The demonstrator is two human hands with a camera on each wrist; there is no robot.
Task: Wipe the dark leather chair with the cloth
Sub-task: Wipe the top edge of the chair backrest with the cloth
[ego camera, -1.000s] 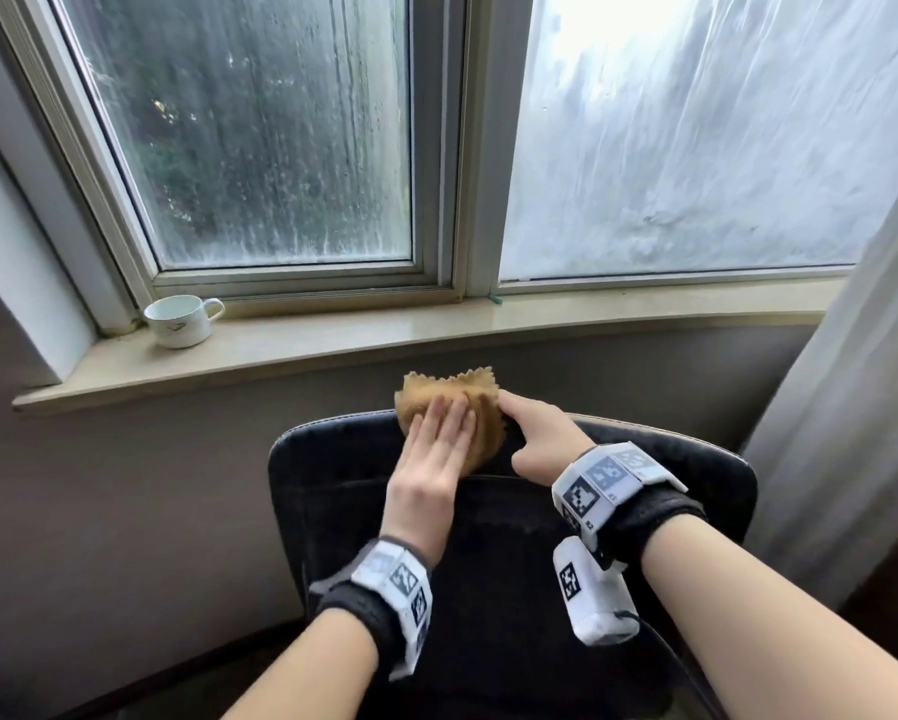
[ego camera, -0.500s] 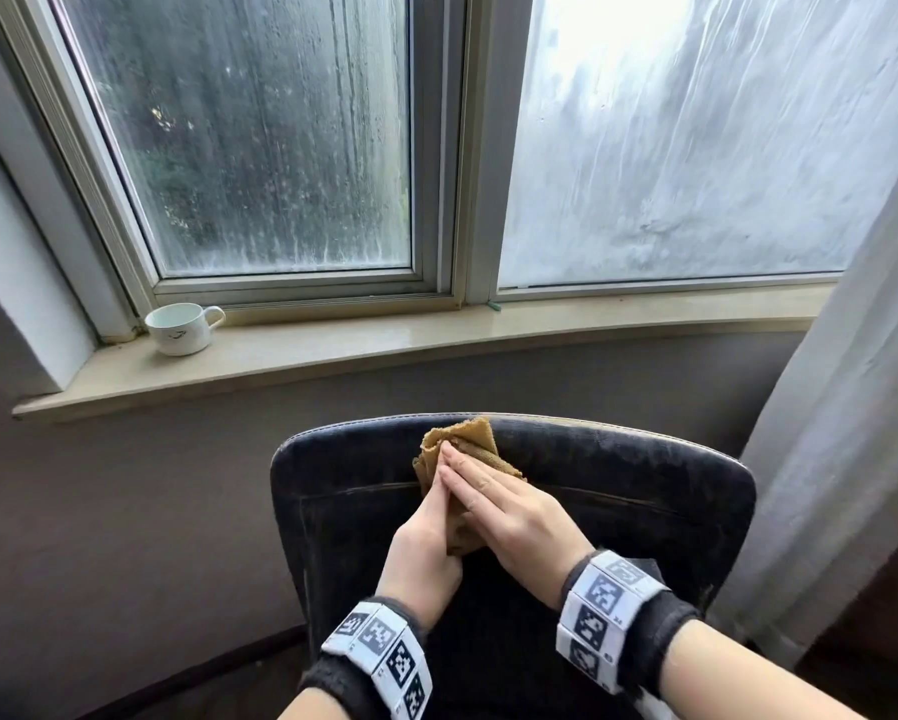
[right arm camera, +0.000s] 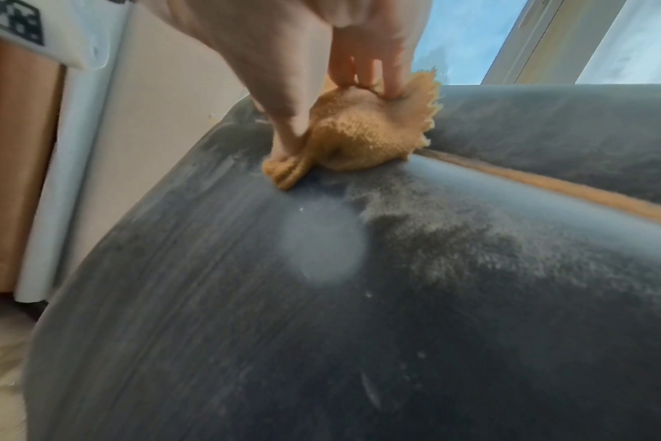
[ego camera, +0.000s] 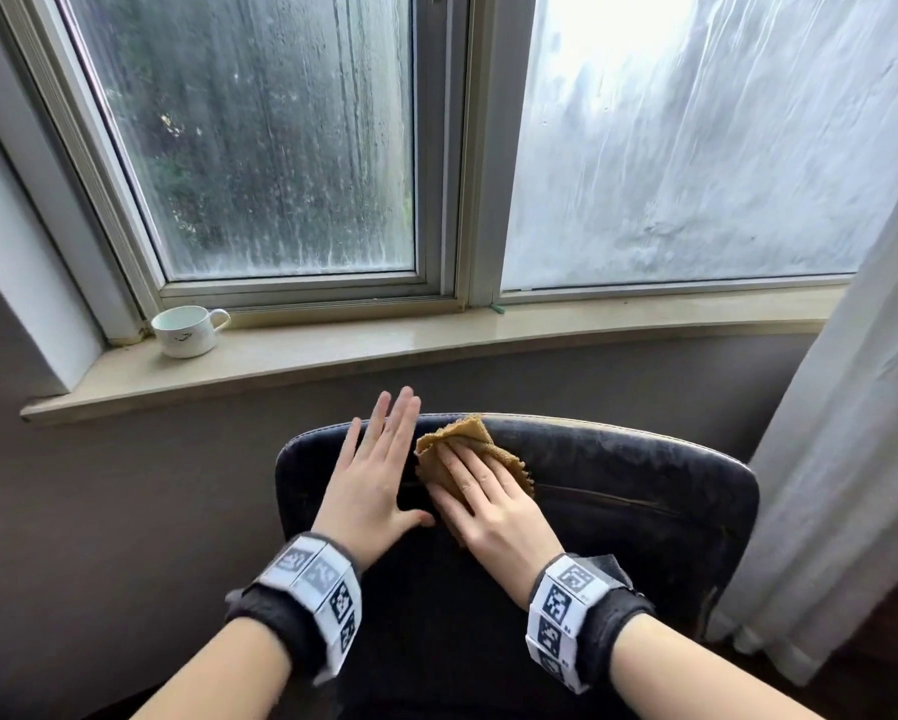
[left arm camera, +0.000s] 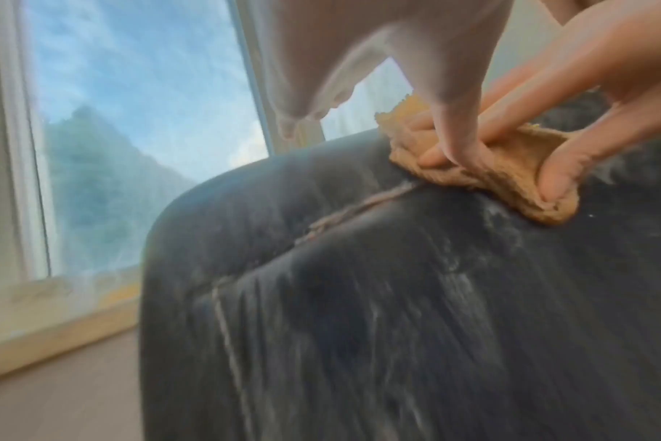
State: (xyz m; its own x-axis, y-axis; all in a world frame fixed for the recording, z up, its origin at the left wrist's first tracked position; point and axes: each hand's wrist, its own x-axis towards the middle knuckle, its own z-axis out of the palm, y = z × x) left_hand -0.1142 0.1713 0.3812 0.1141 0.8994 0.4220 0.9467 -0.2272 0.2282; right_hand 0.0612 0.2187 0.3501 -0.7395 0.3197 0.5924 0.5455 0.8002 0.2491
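Observation:
The dark leather chair faces the window, its backrest streaked with pale dust. A tan cloth lies bunched on the backrest just below the top edge, left of centre. My right hand lies on it with straight fingers, and the thumb digs into a fold, so the cloth humps up between thumb and fingers. My left hand is beside the cloth on its left, off it, fingers straight and spread over the chair's upper left corner. In the left wrist view the cloth shows under the right hand.
A white cup stands at the left end of the windowsill, behind the chair. A pale curtain hangs at the right, against the chair's right edge. A grey wall runs below the sill.
My left hand has let go of the cloth and moved left, fingers spread. The right hand stays on the cloth, which came down from the top edge onto the backrest.

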